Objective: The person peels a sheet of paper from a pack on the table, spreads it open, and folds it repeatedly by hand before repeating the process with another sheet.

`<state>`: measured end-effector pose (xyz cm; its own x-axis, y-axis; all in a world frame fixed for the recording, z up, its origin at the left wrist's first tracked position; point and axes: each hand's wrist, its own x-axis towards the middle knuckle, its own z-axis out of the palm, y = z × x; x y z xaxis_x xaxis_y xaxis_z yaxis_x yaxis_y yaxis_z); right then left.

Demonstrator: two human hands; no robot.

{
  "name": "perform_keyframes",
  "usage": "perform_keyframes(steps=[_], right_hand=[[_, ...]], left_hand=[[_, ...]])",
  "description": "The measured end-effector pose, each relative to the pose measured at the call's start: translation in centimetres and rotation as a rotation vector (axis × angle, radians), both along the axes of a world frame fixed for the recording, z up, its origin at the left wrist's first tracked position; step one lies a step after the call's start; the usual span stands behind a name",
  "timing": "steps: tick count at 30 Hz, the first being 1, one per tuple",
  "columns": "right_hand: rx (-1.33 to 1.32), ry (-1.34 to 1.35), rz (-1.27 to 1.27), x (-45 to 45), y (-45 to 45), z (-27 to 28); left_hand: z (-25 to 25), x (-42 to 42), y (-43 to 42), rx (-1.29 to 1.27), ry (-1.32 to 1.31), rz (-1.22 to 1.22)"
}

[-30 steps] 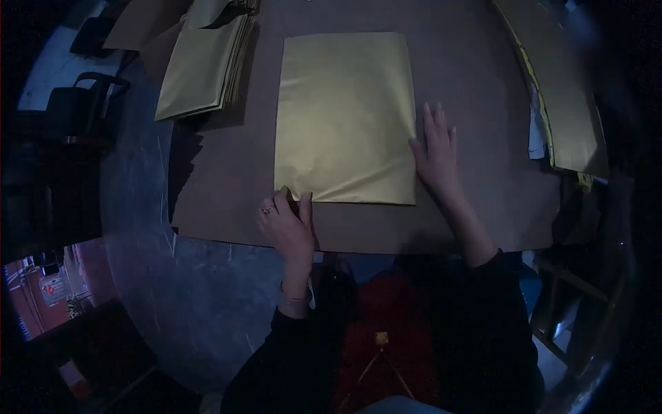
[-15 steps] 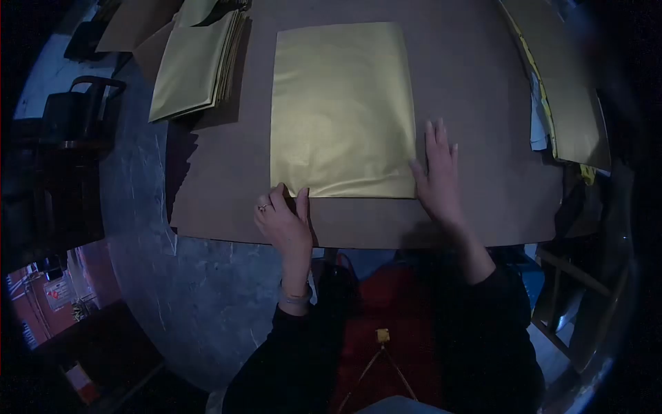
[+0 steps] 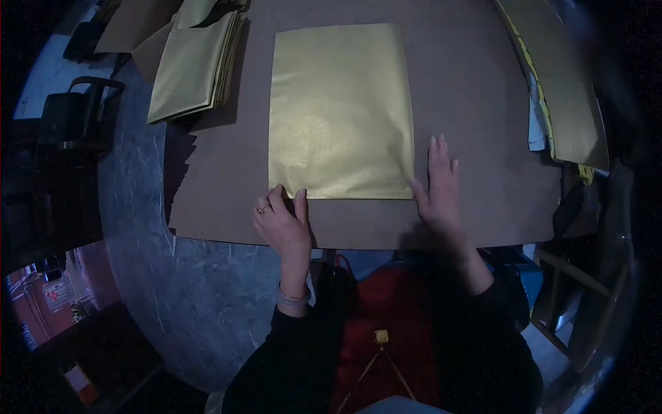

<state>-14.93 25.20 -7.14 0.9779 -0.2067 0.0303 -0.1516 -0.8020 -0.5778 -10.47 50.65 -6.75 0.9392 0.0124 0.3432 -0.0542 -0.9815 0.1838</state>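
A gold rectangular sheet or flat packet (image 3: 341,110) lies on the brown board covering the table (image 3: 469,90). At its near left corner is my left hand (image 3: 283,224), with a ring on one finger; its fingertips and thumb touch the near edge, fingers curled and slightly apart. My right hand (image 3: 439,190) rests at the near right corner, fingers stretched out and pointing away, the thumb beside the packet's right edge. Nothing shows in the right hand.
A stack of folded gold pieces (image 3: 193,69) lies at the back left. Along the right side are larger gold sheets (image 3: 562,90) with yellow edges. Dark chairs (image 3: 69,114) stand on the left, and a wooden frame (image 3: 576,276) stands at the lower right.
My right hand has slid down along the packet's right side towards its near corner. The wrinkles near the packet's near edge look flatter. My left hand has stayed at the near left corner.
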Motion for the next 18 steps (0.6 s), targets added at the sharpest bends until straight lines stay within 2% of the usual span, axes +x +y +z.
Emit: perform_keyframes(steps=[5,7,9,13,15,17,18], right_hand=[[0.038,0.036,0.033,-0.9,0.1,0.5],[0.040,0.029,0.047,-1.3,0.1,0.3],[0.094,0.008,0.057,-1.5,0.1,0.4],[0.002,0.001,0.066,-1.6,-0.1,0.3],[0.052,0.028,0.093,-1.7,-0.4,0.3],[0.057,0.027,0.099,-1.6,-0.3,0.5],[0.068,0.028,0.096,-1.6,-0.3,0.6]], left_hand=[[-0.1,0.0,0.1,0.016,-0.009,-0.016],[-0.2,0.0,0.1,-0.067,0.051,-0.001],[-0.1,0.1,0.0,-0.018,0.000,-0.010],[-0.1,0.0,-0.1,-0.039,0.010,0.018],[-0.2,0.5,0.0,-0.081,-0.100,-0.175],[0.1,0.6,-0.8,-0.099,-0.105,-0.235],[0.1,0.6,-1.2,-0.135,-0.067,-0.353]])
